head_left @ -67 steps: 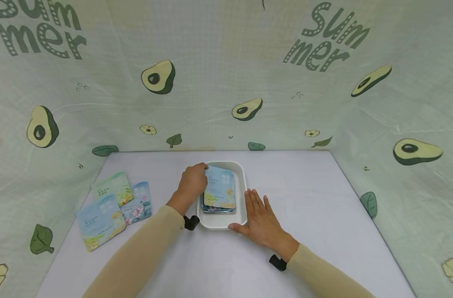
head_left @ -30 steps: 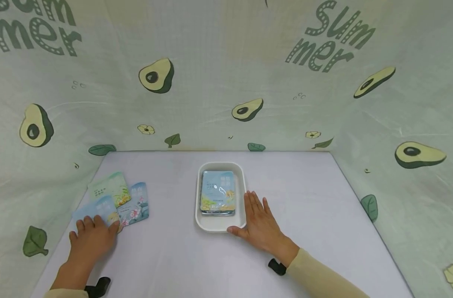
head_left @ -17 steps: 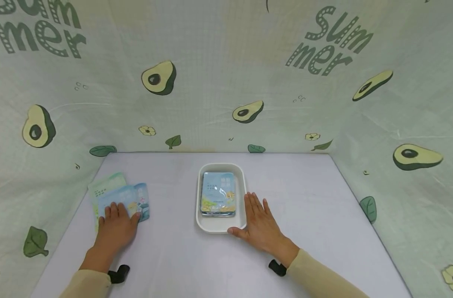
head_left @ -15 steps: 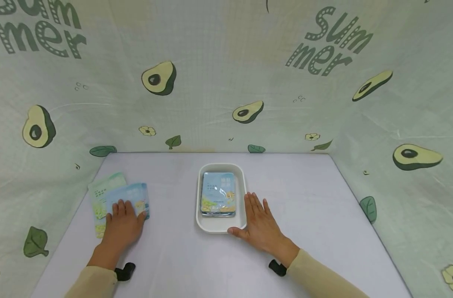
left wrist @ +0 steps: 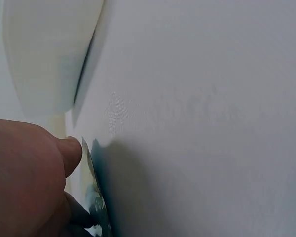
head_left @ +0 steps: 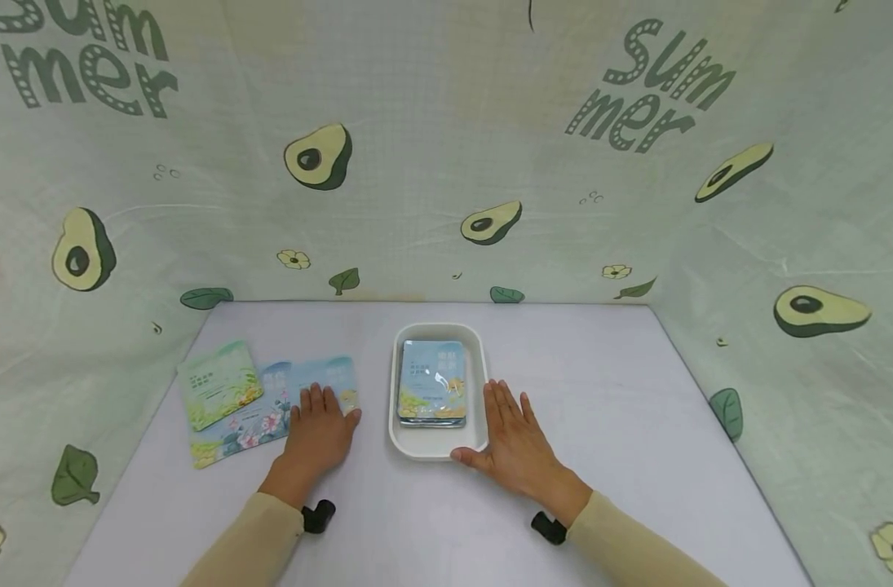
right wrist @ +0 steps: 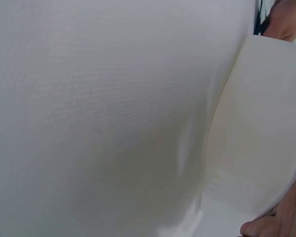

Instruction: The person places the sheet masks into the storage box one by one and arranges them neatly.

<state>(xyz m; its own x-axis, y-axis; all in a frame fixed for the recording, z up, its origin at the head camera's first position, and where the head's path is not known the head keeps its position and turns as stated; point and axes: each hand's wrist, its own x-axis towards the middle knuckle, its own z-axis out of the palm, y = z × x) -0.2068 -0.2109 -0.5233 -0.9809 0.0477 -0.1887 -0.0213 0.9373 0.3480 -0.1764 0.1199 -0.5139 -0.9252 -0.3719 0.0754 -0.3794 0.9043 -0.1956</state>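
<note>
From afar I see the left hand (head_left: 317, 436), thumb and fingers apart, upon the blue packet (head_left: 323, 370), maybe for sliding it; the right hand (head_left: 521, 447), straight-fingered, touches the white tray (head_left: 430, 443), probably for steadying

Left forearm (head_left: 251, 538) slanting forward and inward, left hand (head_left: 319, 438) with its back upward, fingers pointing away and thumb apart, right forearm (head_left: 637, 540) also slanting inward, right hand (head_left: 521, 452) outstretched, fingers straight, thumb spread inward
</note>
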